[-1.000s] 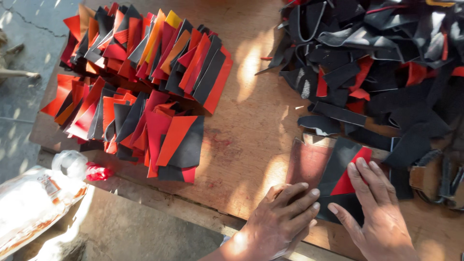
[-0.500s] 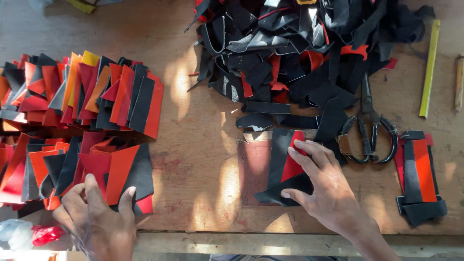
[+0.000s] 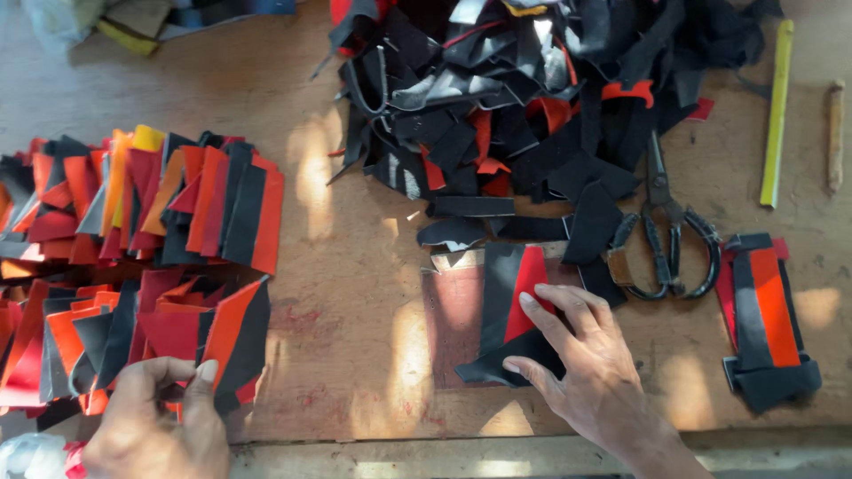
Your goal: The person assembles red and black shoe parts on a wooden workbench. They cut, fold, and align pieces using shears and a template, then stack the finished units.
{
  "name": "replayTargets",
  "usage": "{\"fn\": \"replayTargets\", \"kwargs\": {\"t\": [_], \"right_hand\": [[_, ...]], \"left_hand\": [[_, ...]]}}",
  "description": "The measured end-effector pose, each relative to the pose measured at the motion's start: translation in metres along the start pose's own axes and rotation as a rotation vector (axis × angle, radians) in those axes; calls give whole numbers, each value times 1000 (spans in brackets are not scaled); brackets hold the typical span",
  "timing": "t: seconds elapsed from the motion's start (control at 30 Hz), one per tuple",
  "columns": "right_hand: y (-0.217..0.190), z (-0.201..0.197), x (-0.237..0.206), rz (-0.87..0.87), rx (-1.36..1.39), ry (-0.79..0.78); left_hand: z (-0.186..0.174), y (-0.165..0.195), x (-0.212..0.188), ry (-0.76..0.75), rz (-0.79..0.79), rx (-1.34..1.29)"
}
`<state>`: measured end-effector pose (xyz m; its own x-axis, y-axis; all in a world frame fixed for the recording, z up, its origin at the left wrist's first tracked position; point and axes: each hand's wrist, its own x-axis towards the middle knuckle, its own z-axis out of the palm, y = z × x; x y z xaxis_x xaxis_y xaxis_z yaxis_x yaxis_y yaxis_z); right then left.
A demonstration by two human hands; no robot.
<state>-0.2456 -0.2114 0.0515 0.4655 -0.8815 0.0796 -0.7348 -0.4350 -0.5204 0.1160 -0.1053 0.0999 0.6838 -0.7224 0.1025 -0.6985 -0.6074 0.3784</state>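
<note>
At the desk's (image 3: 355, 293) left edge, two fanned rows of red, black and orange pieces (image 3: 142, 266) are laid overlapping; the left hand (image 3: 160, 426) is placed at the near-left corner, its fingers (image 3: 206, 372) pinched on the end piece of the nearer row, a red-and-black piece (image 3: 235, 333) whose long axis runs away from the near edge, tilted slightly right; the piece rises directly beyond the fingertips. Towards the middle of the near edge, a black-and-red strip assembly (image 3: 515, 306) is laid on a brown panel (image 3: 453, 310); the right hand (image 3: 590, 368) is pressed flat on it, fingers spread; the strips run near-to-far and lie up and to the left of the palm. A loose scrap heap (image 3: 532, 98) is piled at the far edge; scissors (image 3: 666, 231), a finished bundle (image 3: 765, 319) and a yellow stick (image 3: 777, 111) are found towards the right edge.
</note>
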Motion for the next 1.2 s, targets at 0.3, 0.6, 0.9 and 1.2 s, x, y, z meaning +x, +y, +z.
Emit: {"fn": "replayTargets", "kwargs": {"t": [0.3,0.6,0.9,1.2], "right_hand": [[-7,1,-4,-45,39,97],[-5,0,-6,-47,74,160],[-7,10,-3,-43,32,161],[-13,13,-5,-43,9,145]], "left_hand": [[82,97,-1,-582,25,-1073],[117,115,13,-663,14,-931],[52,56,34,-134,262,-325],[63,45,45,-390,16,-518]]}}
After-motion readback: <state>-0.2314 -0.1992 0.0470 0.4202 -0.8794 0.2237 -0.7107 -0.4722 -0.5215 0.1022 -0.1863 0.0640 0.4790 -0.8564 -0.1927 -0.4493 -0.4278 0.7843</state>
